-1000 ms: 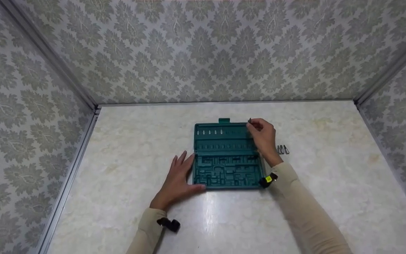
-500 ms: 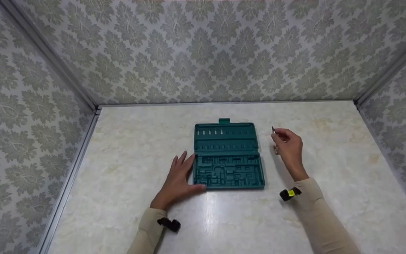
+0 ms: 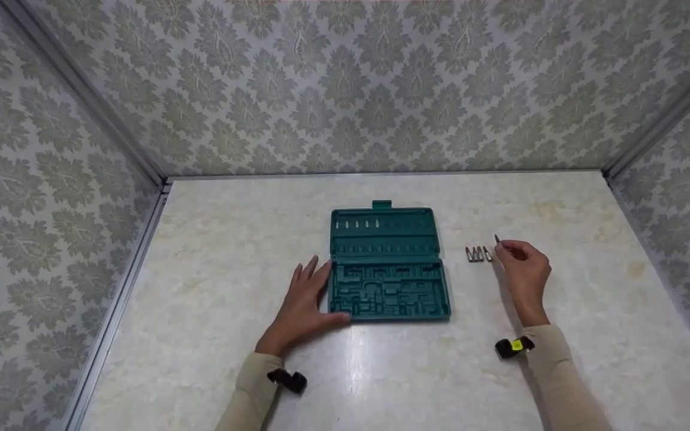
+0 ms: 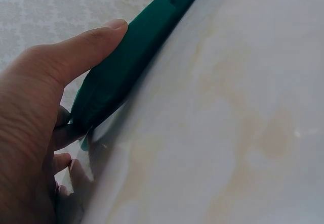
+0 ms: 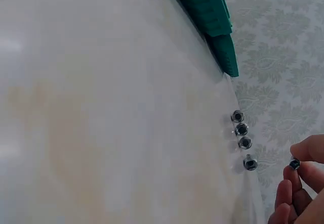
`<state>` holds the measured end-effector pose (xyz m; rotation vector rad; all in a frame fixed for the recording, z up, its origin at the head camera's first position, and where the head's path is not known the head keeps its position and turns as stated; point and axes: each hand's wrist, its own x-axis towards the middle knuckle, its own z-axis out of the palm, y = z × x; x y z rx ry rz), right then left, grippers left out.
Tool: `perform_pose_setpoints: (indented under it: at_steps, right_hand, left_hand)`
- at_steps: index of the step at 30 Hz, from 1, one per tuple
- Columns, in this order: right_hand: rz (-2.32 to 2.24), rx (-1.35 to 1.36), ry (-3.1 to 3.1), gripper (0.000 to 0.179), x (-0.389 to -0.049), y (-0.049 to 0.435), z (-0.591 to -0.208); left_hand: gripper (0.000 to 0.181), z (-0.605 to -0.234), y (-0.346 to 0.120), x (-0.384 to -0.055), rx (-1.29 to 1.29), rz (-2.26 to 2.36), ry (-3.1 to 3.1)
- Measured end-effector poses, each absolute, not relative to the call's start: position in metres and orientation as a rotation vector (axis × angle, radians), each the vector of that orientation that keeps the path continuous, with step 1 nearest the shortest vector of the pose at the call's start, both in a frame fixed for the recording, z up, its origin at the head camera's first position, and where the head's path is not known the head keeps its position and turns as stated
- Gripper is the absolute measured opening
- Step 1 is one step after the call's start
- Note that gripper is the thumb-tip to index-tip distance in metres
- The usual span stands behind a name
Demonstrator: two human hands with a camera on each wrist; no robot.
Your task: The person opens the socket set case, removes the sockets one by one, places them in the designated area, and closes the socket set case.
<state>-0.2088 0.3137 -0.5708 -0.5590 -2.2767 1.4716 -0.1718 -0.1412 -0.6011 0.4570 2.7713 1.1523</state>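
I'm pinching a small metal bit (image 5: 294, 164) between the thumb and fingers of my right hand (image 3: 524, 272), and its narrow dark tip is pointing up and away from me. My other right fingers are curling loosely beneath it. Just to the left of that pinch, four metal pieces (image 3: 480, 254) are sitting in a short row on the bench (image 3: 231, 239); three are standing close together and the rightmost is keeping slightly apart. Their dark-centred ends are facing the right wrist view.

My left hand (image 3: 303, 302) is bracing the green case (image 3: 384, 240), with the fingers spreading straight rather than closing. The thumb is pressing at its near left corner, while my index finger is reaching along its left side, close to the hinge.

The case is lying open near the middle of the bench, left of the loose pieces and well apart from my right hand. Its half farther from me is carrying five pale pieces (image 3: 357, 225) in the left part of the upper row of slots, and a latch tab (image 3: 381, 205) is jutting from its far edge. The nearer half is showing moulded recesses. Behind the bench, a patterned wall (image 3: 345, 90) is rising.
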Motion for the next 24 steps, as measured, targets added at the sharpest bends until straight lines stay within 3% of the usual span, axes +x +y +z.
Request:
perform_pose_setpoints:
  at_steps: [24]
  right_hand:
    - [1.330,-0.645,-2.361,0.024,-0.205,0.302,-0.592]
  left_hand:
    - [0.127,-0.598,-0.142,-0.172,0.490,1.164,2.771]
